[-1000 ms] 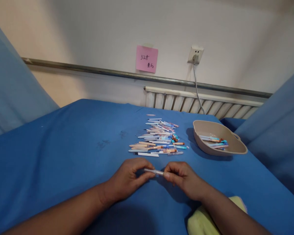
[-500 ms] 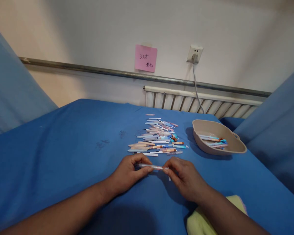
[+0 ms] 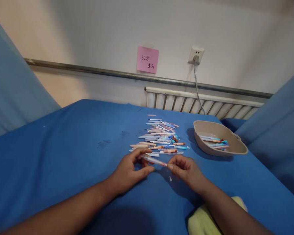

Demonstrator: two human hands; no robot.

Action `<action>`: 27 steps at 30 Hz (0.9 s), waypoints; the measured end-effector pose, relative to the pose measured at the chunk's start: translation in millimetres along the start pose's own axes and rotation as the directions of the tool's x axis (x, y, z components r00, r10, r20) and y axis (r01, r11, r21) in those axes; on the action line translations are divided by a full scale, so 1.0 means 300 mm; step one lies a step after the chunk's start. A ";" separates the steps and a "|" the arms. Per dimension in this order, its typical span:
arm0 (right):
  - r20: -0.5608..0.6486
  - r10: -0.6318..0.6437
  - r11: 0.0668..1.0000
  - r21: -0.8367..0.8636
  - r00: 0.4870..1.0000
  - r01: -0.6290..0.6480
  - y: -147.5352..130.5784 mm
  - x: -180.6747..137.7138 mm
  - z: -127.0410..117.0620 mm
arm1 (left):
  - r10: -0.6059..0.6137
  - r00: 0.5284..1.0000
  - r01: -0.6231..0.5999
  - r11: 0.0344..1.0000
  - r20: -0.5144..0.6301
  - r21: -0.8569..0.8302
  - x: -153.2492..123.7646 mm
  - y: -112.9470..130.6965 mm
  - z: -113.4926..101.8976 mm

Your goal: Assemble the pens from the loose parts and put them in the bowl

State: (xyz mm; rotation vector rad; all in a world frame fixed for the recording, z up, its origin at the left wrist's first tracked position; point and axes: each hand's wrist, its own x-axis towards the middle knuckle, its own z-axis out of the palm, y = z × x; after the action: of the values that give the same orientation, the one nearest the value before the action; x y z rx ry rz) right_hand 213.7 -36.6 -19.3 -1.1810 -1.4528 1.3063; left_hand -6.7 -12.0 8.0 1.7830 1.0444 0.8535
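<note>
A clear pen barrel (image 3: 155,160) with pinkish print is held up above the blue sheet, tilted down to the right. My right hand (image 3: 186,171) pinches its right end between thumb and forefinger. At the other end my left hand (image 3: 129,168) is around the barrel with thumb and forefinger spread apart. The left thumb is clear of the pen; the other fingers are partly hidden behind it. A small white tip piece (image 3: 171,179) lies below my right hand. Just beyond the hands is a spread of pen parts (image 3: 159,138): barrels, white refills and coloured pieces.
A beige basin (image 3: 235,150) holding several pens stands at the right. The yellow-green cloth (image 3: 203,222) lies under my right forearm. Blue sheet (image 3: 63,156) covers the table. Behind are a radiator (image 3: 176,101), a metal rail (image 3: 107,71) and a plugged-in cord (image 3: 197,88).
My left thumb has lifted off the pen barrel and its grip has opened. The barrel now slopes more, its left end higher. The small white piece shows more fully on the sheet.
</note>
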 end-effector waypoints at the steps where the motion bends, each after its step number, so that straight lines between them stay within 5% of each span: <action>1: -0.024 -0.009 1.000 -0.005 1.000 0.009 0.001 0.004 -0.007 | -0.024 1.000 0.023 0.999 -0.007 -0.046 0.005 -0.003 -0.002; 11: -0.104 -0.022 0.997 -0.081 0.994 0.014 -0.019 0.003 -0.017 | -0.148 0.988 0.153 0.977 0.043 -0.148 0.034 -0.020 -0.005; 21: -0.095 0.077 0.993 0.100 0.993 -0.067 -0.026 0.011 -0.018 | 0.060 0.998 -0.060 0.998 0.017 0.009 0.013 0.002 -0.002; 24: -0.147 0.059 0.990 0.134 0.987 -0.039 -0.026 0.011 -0.015 | -0.006 1.000 0.007 0.998 0.003 -0.062 0.012 0.007 0.002; 27: -0.177 0.037 0.995 0.097 0.984 -0.020 -0.030 0.010 -0.011 | -0.130 0.985 0.150 0.970 0.112 -0.190 0.018 -0.001 0.007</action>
State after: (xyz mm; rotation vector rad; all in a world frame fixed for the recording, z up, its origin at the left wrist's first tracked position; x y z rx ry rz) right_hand 215.3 -33.2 -9.9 -1.2266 -1.2369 1.2407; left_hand -2.8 -7.7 7.6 1.5494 0.9739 0.7475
